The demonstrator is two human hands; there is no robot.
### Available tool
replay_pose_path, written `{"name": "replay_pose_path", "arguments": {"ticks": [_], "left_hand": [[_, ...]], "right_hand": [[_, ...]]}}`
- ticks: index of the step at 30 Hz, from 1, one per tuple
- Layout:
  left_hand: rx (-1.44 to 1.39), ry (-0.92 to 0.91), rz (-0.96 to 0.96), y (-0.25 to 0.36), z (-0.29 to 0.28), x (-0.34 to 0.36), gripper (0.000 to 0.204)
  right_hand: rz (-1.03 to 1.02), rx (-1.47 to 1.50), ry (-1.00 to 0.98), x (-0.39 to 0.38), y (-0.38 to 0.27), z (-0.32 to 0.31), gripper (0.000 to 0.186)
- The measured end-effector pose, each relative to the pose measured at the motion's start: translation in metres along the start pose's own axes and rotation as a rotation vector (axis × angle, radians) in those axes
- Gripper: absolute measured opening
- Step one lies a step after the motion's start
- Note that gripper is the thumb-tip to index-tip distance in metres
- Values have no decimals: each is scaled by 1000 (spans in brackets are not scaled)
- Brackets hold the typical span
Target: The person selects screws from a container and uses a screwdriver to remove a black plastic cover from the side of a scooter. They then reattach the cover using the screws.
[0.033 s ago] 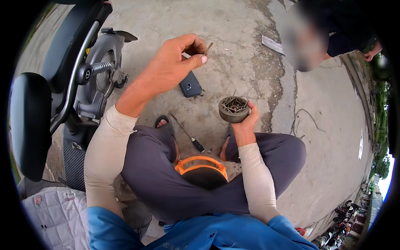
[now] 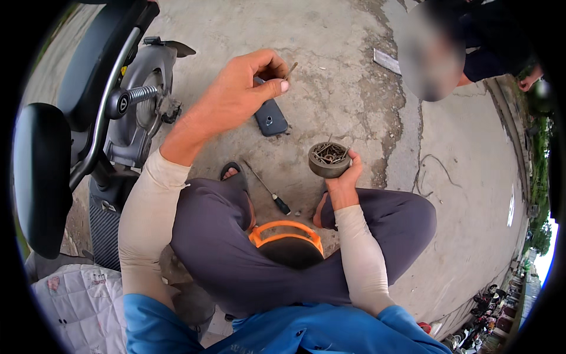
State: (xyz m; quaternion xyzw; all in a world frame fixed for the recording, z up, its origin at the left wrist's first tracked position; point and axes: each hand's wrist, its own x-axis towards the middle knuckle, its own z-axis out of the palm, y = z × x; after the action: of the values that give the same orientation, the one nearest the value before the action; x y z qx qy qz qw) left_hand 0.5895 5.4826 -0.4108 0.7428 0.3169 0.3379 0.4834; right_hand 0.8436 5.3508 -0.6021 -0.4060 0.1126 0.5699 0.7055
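My left hand (image 2: 244, 82) is raised over the concrete, thumb and forefinger pinched on a thin, brownish screw (image 2: 292, 69) whose end sticks up past the fingertips. Lower and to the right, my right hand (image 2: 346, 179) holds a round, grey-brown bowl (image 2: 321, 169) by its side and underside. Loose screws (image 2: 330, 153) and other small metal pieces fill the bowl, a few poking above its rim. On the ground below my left hand lies a dark phone (image 2: 271, 118), partly hidden by the hand.
A screwdriver (image 2: 280, 204) with a dark handle lies between my feet, near an orange-handled black seat (image 2: 289, 251). A scooter (image 2: 127, 106) stands close on the left, beside a quilted cover (image 2: 82, 307). Another person (image 2: 495, 41) is at the upper right, near a flat strip (image 2: 387, 61).
My left hand with the screw has shifted very slightly left. The bowl in my right hand sits a touch lower and is tilted a little differently.
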Motion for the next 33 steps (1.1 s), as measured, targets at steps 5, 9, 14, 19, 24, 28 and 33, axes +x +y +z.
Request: {"name": "replay_pose_path", "arguments": {"ticks": [5, 9, 14, 19, 24, 28, 33], "left_hand": [[-21, -11, -285, -71, -2, -33, 10], [-8, 43, -498, -149, 20, -87, 10], [-72, -54, -657, -207, 70, -111, 9], [-161, -16, -784, -252, 84, -145, 9], [-217, 56, -797, -272, 104, -157, 10], [-522, 216, -855, -280, 104, -168, 11], [-585, 342, -875, -274, 87, -167, 12]], "right_hand": [[34, -25, 352, 28, 61, -98, 44], [162, -69, 353, 38, 106, -115, 41], [144, -56, 230, 86, 102, -127, 41], [-458, -1441, 14, 125, 56, -125, 49], [-525, -1516, 40, 128, 47, -123, 34], [-717, -1580, -52, 105, 70, -76, 20], [-292, -1158, -337, 82, 136, -18, 13]]}}
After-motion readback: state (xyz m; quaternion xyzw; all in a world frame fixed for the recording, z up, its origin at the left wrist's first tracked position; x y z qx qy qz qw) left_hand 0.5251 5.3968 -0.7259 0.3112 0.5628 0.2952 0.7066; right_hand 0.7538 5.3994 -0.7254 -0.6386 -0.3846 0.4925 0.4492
